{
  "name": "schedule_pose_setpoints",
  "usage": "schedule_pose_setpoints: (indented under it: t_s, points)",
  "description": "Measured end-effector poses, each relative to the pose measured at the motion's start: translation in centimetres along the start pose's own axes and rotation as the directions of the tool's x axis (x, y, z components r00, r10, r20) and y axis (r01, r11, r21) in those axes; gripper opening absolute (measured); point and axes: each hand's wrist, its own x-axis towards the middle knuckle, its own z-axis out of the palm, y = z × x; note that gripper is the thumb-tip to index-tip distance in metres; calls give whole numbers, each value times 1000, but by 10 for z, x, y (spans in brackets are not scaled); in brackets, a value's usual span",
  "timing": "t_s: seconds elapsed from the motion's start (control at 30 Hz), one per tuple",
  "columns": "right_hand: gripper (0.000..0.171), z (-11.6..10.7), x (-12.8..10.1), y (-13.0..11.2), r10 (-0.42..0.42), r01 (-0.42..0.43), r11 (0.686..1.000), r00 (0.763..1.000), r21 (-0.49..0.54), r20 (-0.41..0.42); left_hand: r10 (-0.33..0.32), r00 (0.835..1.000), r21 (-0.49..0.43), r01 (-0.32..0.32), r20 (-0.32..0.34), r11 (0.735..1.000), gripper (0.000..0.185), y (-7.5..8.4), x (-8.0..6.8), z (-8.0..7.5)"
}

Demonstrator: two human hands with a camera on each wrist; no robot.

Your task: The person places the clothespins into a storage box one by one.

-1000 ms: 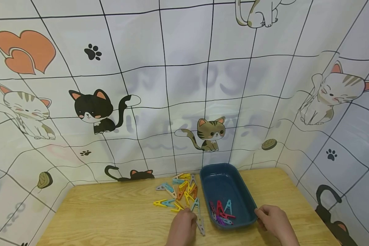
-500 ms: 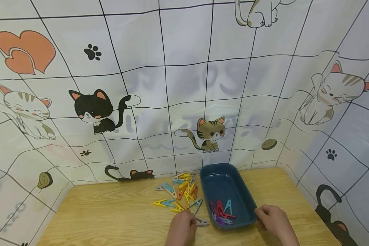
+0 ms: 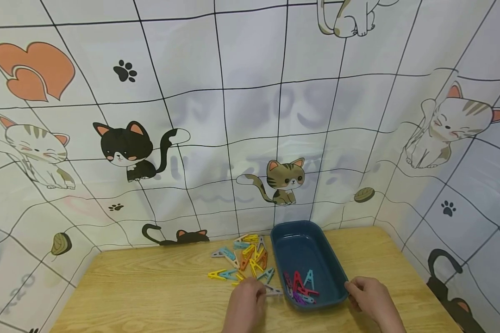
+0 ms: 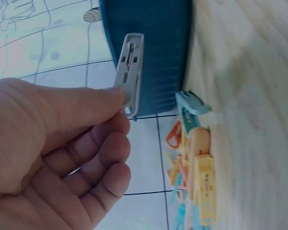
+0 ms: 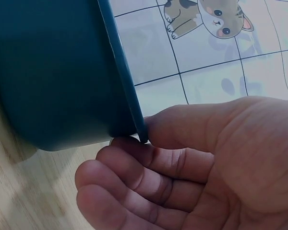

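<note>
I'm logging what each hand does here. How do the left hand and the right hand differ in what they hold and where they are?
The left hand pinches a grey clothespin between thumb and fingers; the right hand grips the rim of the blue tray. The left hand is beside the tray's left side, near the loose clothespins on the table; the right hand is at the tray's right near corner. Both are at the near table edge.

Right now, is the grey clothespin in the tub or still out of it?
Out. The left hand pinches the grey clothespin just outside the blue tub.
</note>
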Motion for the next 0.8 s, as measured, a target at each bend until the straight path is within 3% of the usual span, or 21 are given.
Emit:
schedule_pose_setpoints:
  t_s: [0.2, 0.43, 0.63, 0.8]
  points:
    - [27, 0, -2, -2, -6, 6, 1000, 1000, 1, -8, 13, 994, 11, -12, -106, 1000, 14, 11, -3, -3]
    - [27, 0, -2, -2, -11, 11, 1000, 1000, 4, -13, -8, 985, 17, 11, -172, 1000, 11, 22, -5, -7]
    - [27, 0, -2, -2, -15, 15, 1000, 1000, 2, -19, 79, 966, 49, -69, -248, 996, 15, 30, -6, 0]
    - [27, 0, -2, -3, -11, 11, 1000, 1000, 1, -17, 139, 960, 52, -130, -245, 990, 17, 34, -7, 12]
